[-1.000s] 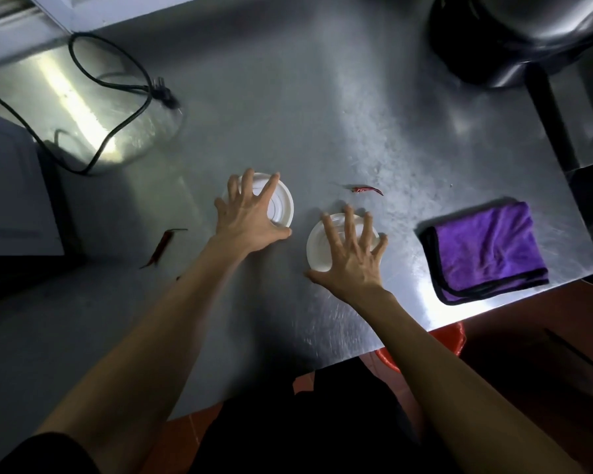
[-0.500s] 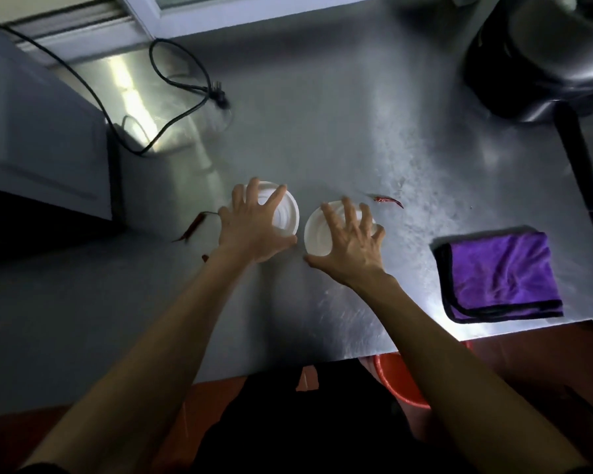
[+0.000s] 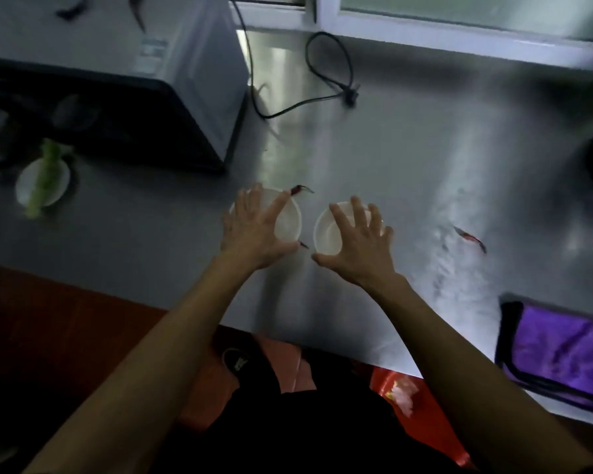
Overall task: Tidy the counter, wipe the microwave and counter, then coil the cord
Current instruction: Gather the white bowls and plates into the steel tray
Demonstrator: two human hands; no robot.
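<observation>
- Early tidy stage, by the look of it.
- Left hand [image 3: 254, 230] spread over one white bowl [image 3: 288, 222], right hand [image 3: 360, 241] spread over the other white bowl [image 3: 326, 234]; fingers wide, firm grip can't be told.
- Chilies [image 3: 469, 238] lie loose around the hands on the bench [image 3: 408, 159].
- Purple cloth [image 3: 562, 354] folded, right of the hands: wiping looks not begun.
- Cord [image 3: 322, 80] loose beyond the hands, beside the microwave [image 3: 117, 63]: not coiled.

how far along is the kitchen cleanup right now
Nothing looks done. In hand: left hand and right hand each over a white bowl. Left: chilies, the purple cloth lies unused, the cord sprawls uncoiled by the microwave.
</observation>
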